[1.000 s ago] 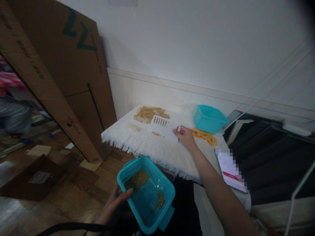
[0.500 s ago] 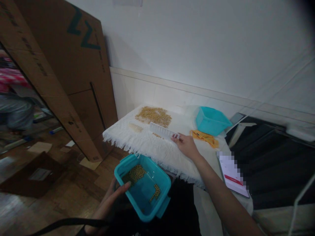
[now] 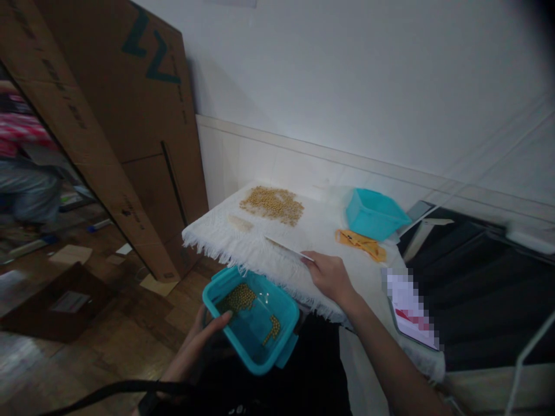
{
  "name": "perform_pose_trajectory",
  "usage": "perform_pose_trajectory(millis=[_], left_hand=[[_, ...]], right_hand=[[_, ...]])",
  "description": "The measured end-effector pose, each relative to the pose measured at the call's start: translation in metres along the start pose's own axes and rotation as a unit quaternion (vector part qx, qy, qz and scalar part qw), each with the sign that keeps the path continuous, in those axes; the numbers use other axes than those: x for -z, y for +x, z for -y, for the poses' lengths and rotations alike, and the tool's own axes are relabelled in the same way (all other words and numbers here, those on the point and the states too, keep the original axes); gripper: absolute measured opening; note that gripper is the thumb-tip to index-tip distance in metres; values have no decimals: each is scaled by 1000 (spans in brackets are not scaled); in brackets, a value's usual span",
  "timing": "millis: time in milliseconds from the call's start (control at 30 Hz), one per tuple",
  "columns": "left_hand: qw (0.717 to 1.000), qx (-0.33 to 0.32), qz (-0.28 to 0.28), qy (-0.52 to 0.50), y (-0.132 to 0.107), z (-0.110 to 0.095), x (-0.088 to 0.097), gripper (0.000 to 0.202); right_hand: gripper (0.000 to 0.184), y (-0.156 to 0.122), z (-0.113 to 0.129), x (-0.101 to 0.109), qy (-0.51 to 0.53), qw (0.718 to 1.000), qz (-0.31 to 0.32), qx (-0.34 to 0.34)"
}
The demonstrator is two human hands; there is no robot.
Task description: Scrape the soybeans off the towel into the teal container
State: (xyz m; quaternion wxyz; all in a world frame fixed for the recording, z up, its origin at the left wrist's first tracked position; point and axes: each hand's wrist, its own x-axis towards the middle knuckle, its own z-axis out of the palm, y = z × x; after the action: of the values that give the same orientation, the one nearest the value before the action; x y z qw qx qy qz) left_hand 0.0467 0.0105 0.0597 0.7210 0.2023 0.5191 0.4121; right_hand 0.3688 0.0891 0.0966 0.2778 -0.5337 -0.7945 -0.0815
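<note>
My left hand (image 3: 202, 341) grips the left rim of a teal plastic tub (image 3: 288, 323), thumb over the edge. The tub hangs below the fringed table edge and tilts. Inside are two groups of soybeans: a larger heap (image 3: 240, 297) and a smaller curved cluster (image 3: 273, 330). My right hand (image 3: 332, 277) pinches one end of a thin white slotted plastic strip (image 3: 286, 248), now seen nearly edge-on above the white cloth (image 3: 243, 248). Beyond the strip, many soybeans (image 3: 273, 203) lie spread across the cloth. A small pale patch (image 3: 240, 223) shows in front of them.
A second teal tub (image 3: 375, 216) stands at the table's right back, beside a crumpled orange cloth (image 3: 362, 244). A tablet (image 3: 411, 312) lies near the right edge. A tall cardboard box (image 3: 143, 133) rises at left. A person's leg (image 3: 32, 196) shows beyond it.
The strip has come toward the table's front edge and turned from face-on to nearly edge-on. The few beans before it no longer show. My left hand still holds the tub.
</note>
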Motion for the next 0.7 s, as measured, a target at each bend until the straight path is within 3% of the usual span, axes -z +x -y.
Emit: perform_pose_trajectory(millis=[200,367,500,600,700], left_hand=[[1000,-1,-2,25,1,-3,0,89],[1000,2,25,19,-2,-8,-5,83],[999,-3,33,14,-8,-12,-10,78],[999,-10,31,13,-11,-13,-13,75],[999,-16,34,16,-12,-12,-13,71]], right_hand=[[29,-12,7,0,12,999,-15,26],[30,-14,12,0,41,999,-21,-3],[27,-8,7,7,88,988,-48,-118],[33,-3,-9,14,133,959,-121,-221],[42,-2,-28,20,217,923,-166,-271]])
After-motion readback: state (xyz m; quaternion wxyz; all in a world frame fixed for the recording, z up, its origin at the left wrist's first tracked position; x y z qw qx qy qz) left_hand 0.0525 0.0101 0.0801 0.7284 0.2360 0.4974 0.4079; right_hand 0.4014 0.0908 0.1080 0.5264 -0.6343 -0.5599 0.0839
